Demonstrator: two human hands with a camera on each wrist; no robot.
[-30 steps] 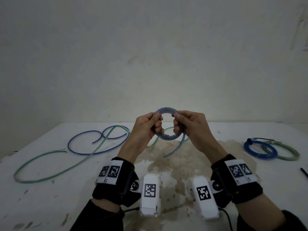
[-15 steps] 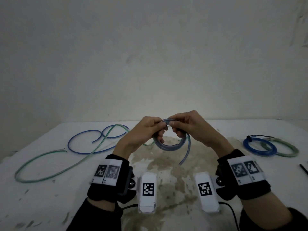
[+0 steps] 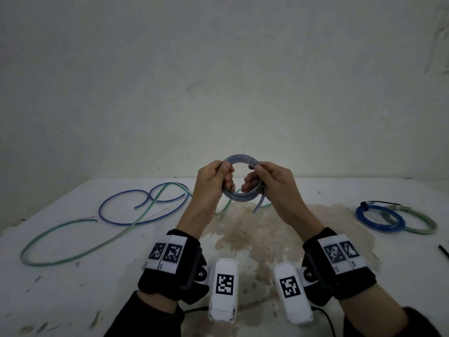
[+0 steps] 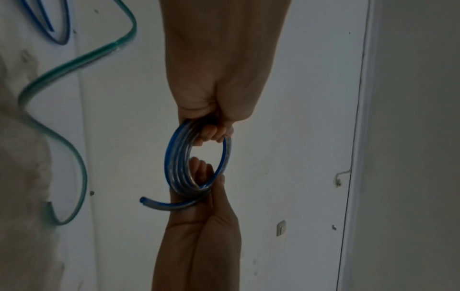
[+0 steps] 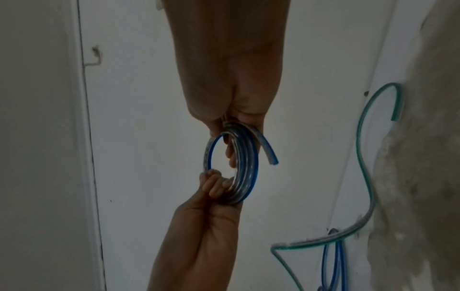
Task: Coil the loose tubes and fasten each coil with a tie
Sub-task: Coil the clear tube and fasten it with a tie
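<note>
Both hands hold a coil of clear tube with a blue stripe upright above the table. My left hand grips the coil's left side, fingers curled through the ring. My right hand grips its right side, and a short free end hangs down below it. A loose blue tube and a loose green tube lie uncoiled on the table at the left. Two tied coils lie at the right, one blue, one green.
The white table has a brown stain in its middle, under the hands. A thin black tie lies at the right edge. A bare wall stands behind the table's far edge.
The coil has been turned upright and raised again after dipping flat. The hanging free end has grown shorter as more tube went round the ring.
</note>
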